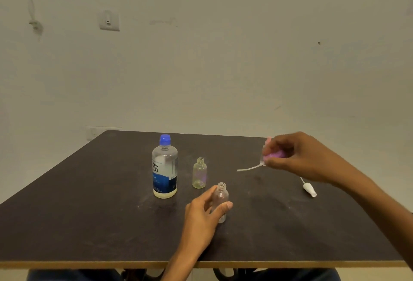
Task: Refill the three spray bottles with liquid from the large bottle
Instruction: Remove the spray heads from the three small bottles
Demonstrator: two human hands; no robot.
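Fingers and thumb of the left hand curl loosely around a small clear spray bottle low in the middle of the frame, the thumb pressed to its right side and the fingers wrapped behind it. The grip is half closed, not a fist. The bottle stands upright on the dark table, its threaded neck bare and open at the top.

Over at the right of the frame, the right hand hangs above the table with its fingers pinched together around a pink spray head. The head's thin white dip tube sticks out from under the fingers and slants down to the left, clear of the tabletop.

A second spray bottle, also uncapped and upright, stands just behind the held one and slightly to the left, apart from the hand. To its left, near the centre of the table, stands the large bottle with its blue cap still on, a blue and white label, and pale liquid showing at its base.

A white spray head lies on its side on the table at the right, below the right forearm, its tube pointing up and left. I see only two small bottles from where I stand.
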